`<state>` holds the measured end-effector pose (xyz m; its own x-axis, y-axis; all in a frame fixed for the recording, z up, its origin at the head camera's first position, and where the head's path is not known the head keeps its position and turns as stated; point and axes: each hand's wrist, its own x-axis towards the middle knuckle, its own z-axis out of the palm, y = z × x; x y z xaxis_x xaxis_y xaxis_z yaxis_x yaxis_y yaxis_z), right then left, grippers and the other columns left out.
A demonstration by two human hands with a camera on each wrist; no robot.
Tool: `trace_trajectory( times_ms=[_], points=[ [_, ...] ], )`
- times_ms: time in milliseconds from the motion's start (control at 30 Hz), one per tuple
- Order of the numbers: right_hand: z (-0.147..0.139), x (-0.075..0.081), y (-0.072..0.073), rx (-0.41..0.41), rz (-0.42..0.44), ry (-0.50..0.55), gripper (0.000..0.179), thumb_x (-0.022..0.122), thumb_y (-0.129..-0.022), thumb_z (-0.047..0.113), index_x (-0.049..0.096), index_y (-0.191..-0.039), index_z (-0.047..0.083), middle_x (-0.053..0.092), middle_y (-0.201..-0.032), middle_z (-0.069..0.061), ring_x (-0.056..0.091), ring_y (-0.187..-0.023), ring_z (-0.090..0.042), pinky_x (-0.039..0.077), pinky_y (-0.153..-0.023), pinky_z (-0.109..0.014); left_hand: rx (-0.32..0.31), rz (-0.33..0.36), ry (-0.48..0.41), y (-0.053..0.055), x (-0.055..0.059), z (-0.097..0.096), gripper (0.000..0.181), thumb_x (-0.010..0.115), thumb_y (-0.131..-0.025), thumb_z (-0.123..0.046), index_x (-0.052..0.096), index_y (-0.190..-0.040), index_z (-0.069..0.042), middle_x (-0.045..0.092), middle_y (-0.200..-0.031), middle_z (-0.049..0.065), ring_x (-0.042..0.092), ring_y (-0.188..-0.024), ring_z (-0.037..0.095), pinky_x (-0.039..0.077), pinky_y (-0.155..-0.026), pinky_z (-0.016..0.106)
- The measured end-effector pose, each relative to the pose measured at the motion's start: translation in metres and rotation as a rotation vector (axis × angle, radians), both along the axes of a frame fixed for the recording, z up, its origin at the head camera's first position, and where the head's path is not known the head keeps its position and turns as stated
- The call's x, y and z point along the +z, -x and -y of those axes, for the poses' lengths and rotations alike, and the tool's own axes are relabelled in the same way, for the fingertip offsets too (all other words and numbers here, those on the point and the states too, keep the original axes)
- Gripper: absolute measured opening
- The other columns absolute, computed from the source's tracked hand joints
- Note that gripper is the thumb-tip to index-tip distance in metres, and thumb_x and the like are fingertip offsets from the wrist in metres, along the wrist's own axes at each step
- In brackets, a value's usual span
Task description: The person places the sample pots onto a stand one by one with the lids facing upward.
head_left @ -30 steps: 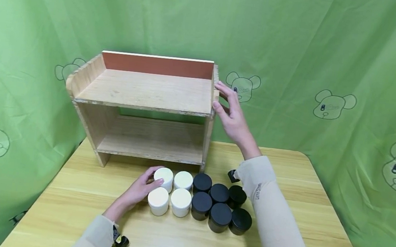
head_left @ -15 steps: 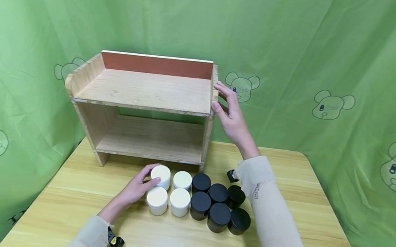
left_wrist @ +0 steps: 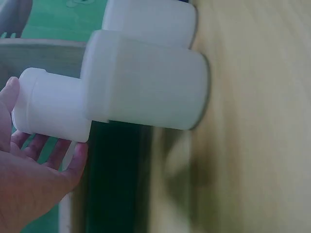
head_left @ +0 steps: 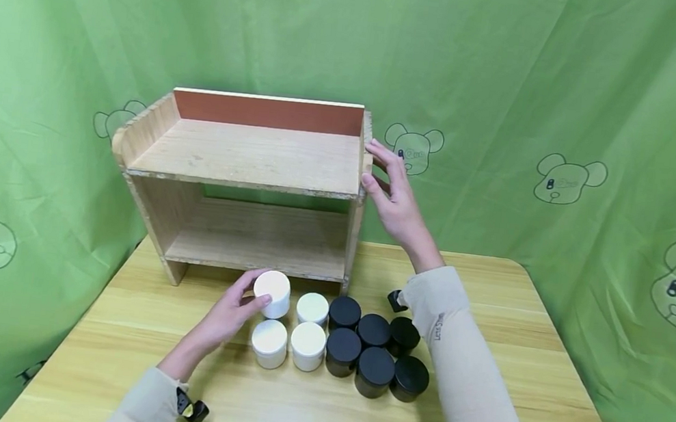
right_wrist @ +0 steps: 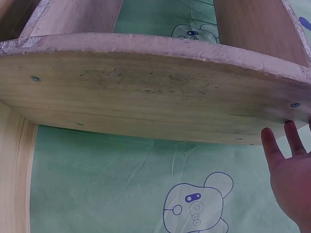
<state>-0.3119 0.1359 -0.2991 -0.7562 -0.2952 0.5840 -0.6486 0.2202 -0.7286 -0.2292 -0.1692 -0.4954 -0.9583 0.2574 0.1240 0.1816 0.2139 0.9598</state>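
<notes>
My left hand (head_left: 226, 314) grips a white lidded jar (head_left: 274, 292), thumb on one side and fingers curled round the other. In the left wrist view this held jar (left_wrist: 53, 103) is off the table, behind a larger-looking white jar (left_wrist: 146, 80) that stands on it. Two more white jars, a back one (head_left: 312, 309) and a front one (head_left: 308, 345), stand just right of the left hand. My right hand (head_left: 399, 200) touches the right side panel of a two-tier wooden shelf (head_left: 251, 154). Its fingers (right_wrist: 292, 138) look straight against the panel's outer face.
Several black lidded jars (head_left: 376, 368) stand in a cluster right of the white ones, below the right forearm. The shelf's lower board (head_left: 261, 234) is behind the jars. A green curtain (head_left: 494, 83) hangs round the wooden table (head_left: 516, 340).
My left hand has lifted the white jar from the back row and shifted it slightly left and toward the shelf. The right hand keeps its place on the shelf's side.
</notes>
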Motion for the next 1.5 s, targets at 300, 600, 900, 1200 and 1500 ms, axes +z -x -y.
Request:
trace_trajectory(
  times_ms=[300, 600, 900, 1200, 1500],
  points=[
    [0.000, 0.000, 0.000, -0.003, 0.003, -0.001, 0.051, 0.051, -0.108, 0.011, 0.037, -0.156, 0.007, 0.023, -0.169, -0.012, 0.035, -0.151, -0.036, 0.034, -0.124, -0.052, -0.029, -0.114, -0.017, -0.005, 0.035, 0.003, 0.057, 0.064, -0.103, -0.017, 0.043, -0.155, -0.013, 0.053, -0.150, 0.015, 0.055, -0.132, 0.033, 0.048, -0.110, 0.040],
    [0.000, 0.001, -0.002, -0.006, -0.008, 0.007, 0.050, 0.050, -0.108, 0.010, 0.037, -0.156, 0.005, 0.024, -0.169, -0.013, 0.034, -0.151, -0.036, 0.034, -0.123, -0.055, -0.065, -0.168, -0.037, -0.008, 0.077, 0.005, 0.059, 0.062, -0.103, -0.012, 0.038, -0.157, -0.012, 0.053, -0.144, 0.019, 0.060, -0.122, 0.039, 0.056, -0.099, 0.036],
    [0.001, 0.001, -0.002, -0.007, -0.004, -0.008, 0.050, 0.050, -0.108, 0.011, 0.036, -0.156, 0.006, 0.023, -0.169, -0.016, 0.034, -0.151, -0.037, 0.034, -0.123, -0.056, -0.069, -0.274, -0.042, -0.005, 0.120, 0.008, 0.060, 0.061, -0.103, -0.008, 0.038, -0.158, -0.013, 0.053, -0.143, 0.013, 0.059, -0.122, 0.026, 0.054, -0.099, 0.026],
    [0.001, 0.001, -0.003, -0.002, -0.002, 0.004, 0.050, 0.050, -0.108, 0.010, 0.036, -0.156, 0.005, 0.023, -0.169, -0.016, 0.034, -0.150, -0.037, 0.034, -0.123, -0.055, -0.034, -0.325, -0.061, 0.003, 0.157, 0.014, 0.060, 0.062, -0.103, -0.010, 0.039, -0.158, -0.016, 0.051, -0.148, 0.007, 0.055, -0.129, 0.019, 0.049, -0.106, 0.023],
    [0.001, 0.001, -0.002, 0.004, -0.007, 0.007, 0.050, 0.051, -0.108, 0.009, 0.037, -0.155, 0.004, 0.024, -0.169, -0.014, 0.035, -0.150, -0.036, 0.035, -0.123, -0.054, 0.043, -0.332, -0.043, 0.021, 0.187, 0.021, 0.056, 0.059, -0.105, -0.012, 0.040, -0.158, -0.018, 0.052, -0.151, 0.009, 0.055, -0.128, 0.018, 0.047, -0.110, 0.032]
  ],
)
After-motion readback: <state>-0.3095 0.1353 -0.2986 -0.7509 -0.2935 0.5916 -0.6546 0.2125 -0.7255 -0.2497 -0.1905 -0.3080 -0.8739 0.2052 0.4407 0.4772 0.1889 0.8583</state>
